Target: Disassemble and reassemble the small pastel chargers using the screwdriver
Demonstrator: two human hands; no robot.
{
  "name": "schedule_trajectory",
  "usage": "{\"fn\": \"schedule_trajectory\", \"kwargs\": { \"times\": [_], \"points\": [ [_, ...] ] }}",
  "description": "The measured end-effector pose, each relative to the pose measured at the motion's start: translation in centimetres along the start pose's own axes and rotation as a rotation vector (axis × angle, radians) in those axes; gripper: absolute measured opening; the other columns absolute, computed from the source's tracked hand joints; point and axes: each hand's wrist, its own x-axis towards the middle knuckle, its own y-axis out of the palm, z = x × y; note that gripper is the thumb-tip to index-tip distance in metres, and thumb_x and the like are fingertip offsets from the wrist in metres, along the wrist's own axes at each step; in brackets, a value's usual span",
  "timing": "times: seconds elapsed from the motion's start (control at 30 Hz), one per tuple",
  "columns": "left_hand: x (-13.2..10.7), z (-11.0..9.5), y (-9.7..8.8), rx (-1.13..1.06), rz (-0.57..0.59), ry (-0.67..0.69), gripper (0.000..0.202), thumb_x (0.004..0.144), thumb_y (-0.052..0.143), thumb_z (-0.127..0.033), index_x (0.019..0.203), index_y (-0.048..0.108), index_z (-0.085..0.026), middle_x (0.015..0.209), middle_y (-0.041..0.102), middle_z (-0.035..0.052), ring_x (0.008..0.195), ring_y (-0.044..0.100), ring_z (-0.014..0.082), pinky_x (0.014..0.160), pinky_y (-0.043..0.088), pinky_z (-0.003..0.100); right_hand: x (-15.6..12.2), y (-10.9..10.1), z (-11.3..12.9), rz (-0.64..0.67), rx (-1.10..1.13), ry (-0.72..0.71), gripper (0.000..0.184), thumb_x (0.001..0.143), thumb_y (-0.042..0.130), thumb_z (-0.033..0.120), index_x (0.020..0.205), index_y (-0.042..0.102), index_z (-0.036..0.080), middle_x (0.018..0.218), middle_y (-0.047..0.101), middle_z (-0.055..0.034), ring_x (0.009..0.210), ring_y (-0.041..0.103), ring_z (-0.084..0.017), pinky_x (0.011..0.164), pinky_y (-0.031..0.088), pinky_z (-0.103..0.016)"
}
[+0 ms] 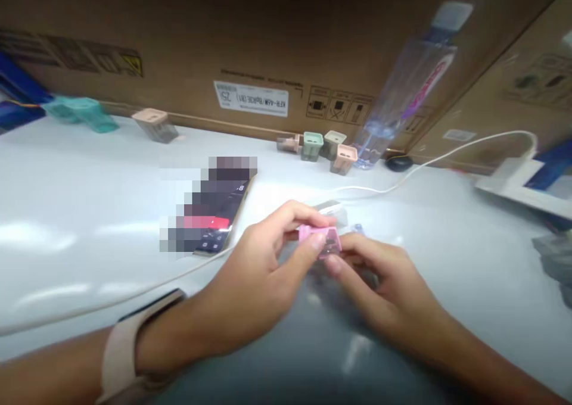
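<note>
Both of my hands meet over the white table [67, 226] near its middle. My left hand [263, 274], with a pale wristband on the wrist, pinches a small pink-capped clear plastic piece [322, 239] between thumb and fingers. My right hand [379, 280] closes on the same piece from the right and below. Something small and bluish [357, 230] lies just behind it; the blur keeps me from making it out.
A phone [214, 214] lies left of my hands. A white cable [402, 181] runs across the table. Small green, beige and pink blocks [326, 146] and a clear water bottle [402, 95] stand by the cardboard boxes [250, 47] at the back. More blocks [152, 124] sit far left.
</note>
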Motion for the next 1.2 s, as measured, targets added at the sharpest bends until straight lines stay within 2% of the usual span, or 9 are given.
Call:
{"fn": "schedule_trajectory", "kwargs": {
  "times": [0.07, 0.2, 0.33, 0.53, 0.83, 1.0, 1.2],
  "points": [
    [0.2, -0.1, -0.1, 0.027, 0.002, 0.009, 0.016, 0.107, 0.066, -0.034, 0.118, 0.072, -0.024, 0.12, 0.078, 0.0023, 0.115, 0.073, 0.0188, 0.104, 0.056, 0.032, 0.0, 0.0, -0.1, -0.05, -0.066, -0.053, 0.02, 0.106, 0.059, 0.033, 0.102, 0.075, 0.021, 0.076, 0.072, -0.0002, 0.065, 0.063, -0.015, 0.061, 0.047, -0.028],
    [0.5, -0.2, -0.4, 0.09, -0.015, 0.047, 0.017, 0.105, 0.069, -0.032, 0.116, 0.075, -0.022, 0.122, 0.078, 0.0056, 0.119, 0.071, 0.0218, 0.105, 0.057, 0.033, 0.1, -0.2, -0.2, -0.147, -0.129, -0.142, 0.015, 0.104, 0.061, 0.025, 0.107, 0.075, 0.02, 0.08, 0.075, 0.0, 0.061, 0.062, -0.012, 0.058, 0.048, -0.026],
    [0.8, -0.2, -0.4, 0.053, -0.003, 0.0, 0.014, 0.103, 0.069, -0.029, 0.112, 0.074, -0.02, 0.116, 0.079, 0.006, 0.113, 0.074, 0.022, 0.1, 0.061, 0.032, 0.1, -0.3, -0.4, -0.193, -0.175, -0.195, 0.013, 0.104, 0.062, 0.023, 0.104, 0.075, 0.02, 0.081, 0.076, -0.0005, 0.063, 0.064, -0.012, 0.06, 0.05, -0.025],
    [1.0, -0.3, -0.4, -0.008, 0.023, -0.045, 0.011, 0.101, 0.069, -0.026, 0.109, 0.073, -0.02, 0.109, 0.078, 0.0043, 0.11, 0.075, 0.0204, 0.097, 0.062, 0.029, 0.2, -0.4, -0.4, -0.16, -0.16, -0.209, 0.013, 0.101, 0.066, 0.022, 0.112, 0.073, 0.021, 0.085, 0.079, -0.0001, 0.065, 0.069, -0.013, 0.063, 0.054, -0.023],
    [1.0, -0.1, -0.7, -0.015, 0.047, -0.039, 0.012, 0.102, 0.07, -0.028, 0.111, 0.073, -0.02, 0.112, 0.079, 0.0047, 0.108, 0.076, 0.0205, 0.097, 0.062, 0.03, 0.2, -0.4, -0.4, -0.139, -0.117, -0.179, 0.015, 0.102, 0.066, 0.024, 0.116, 0.074, 0.023, 0.098, 0.083, -0.0034, 0.079, 0.077, -0.017, 0.073, 0.059, -0.026],
    [1.5, -0.1, -0.9, 0.024, 0.083, -0.045, 0.016, 0.103, 0.068, -0.027, 0.112, 0.079, -0.021, 0.118, 0.081, 0.0049, 0.113, 0.075, 0.0215, 0.103, 0.061, 0.032, 0.1, -0.5, -0.4, -0.095, -0.041, -0.141, 0.014, 0.103, 0.065, 0.025, 0.114, 0.074, 0.022, 0.1, 0.083, -0.0046, 0.085, 0.078, -0.018, 0.078, 0.061, -0.028],
    [2.0, -0.6, -1.2, -0.05, 0.167, -0.11, 0.015, 0.1, 0.07, -0.028, 0.107, 0.082, -0.021, 0.103, 0.084, 0.0041, 0.101, 0.08, 0.0224, 0.092, 0.065, 0.031, 0.1, -0.7, -0.5, -0.057, 0.114, -0.103, 0.011, 0.104, 0.065, 0.025, 0.111, 0.074, 0.021, 0.1, 0.083, -0.0044, 0.087, 0.079, -0.018, 0.081, 0.062, -0.028]
  ]
}}
